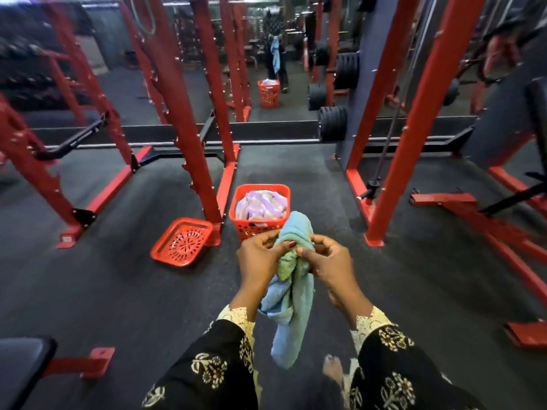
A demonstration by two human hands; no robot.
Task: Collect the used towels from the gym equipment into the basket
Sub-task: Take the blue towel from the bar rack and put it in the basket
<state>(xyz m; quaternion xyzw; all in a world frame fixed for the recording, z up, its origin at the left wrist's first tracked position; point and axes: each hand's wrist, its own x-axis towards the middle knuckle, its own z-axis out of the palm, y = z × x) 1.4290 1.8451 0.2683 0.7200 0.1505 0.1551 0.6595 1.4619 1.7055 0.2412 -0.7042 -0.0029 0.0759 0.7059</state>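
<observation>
I've got both hands up at centre frame: L hand (260, 258) and R hand (331, 261) each pinch the bunched top of a lt-blue towel (293, 303), the rest hanging down btwn the sleeves. Just beyond it on the floor stands the red basket (251, 229) w/ purple-ish towels (262, 204) piled inside. Its red lid (181, 242) lies to the left, tilted against the foot of a red rack upright (189, 113). Black wt plates (333, 123) sit further back on the right, and a bench pad (20, 368) is at bottom left.

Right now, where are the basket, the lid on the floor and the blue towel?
basket (250, 229), head view, front wall.
lid (181, 245), head view, perforated middle.
towel (296, 315), head view, hanging lower part.
</observation>
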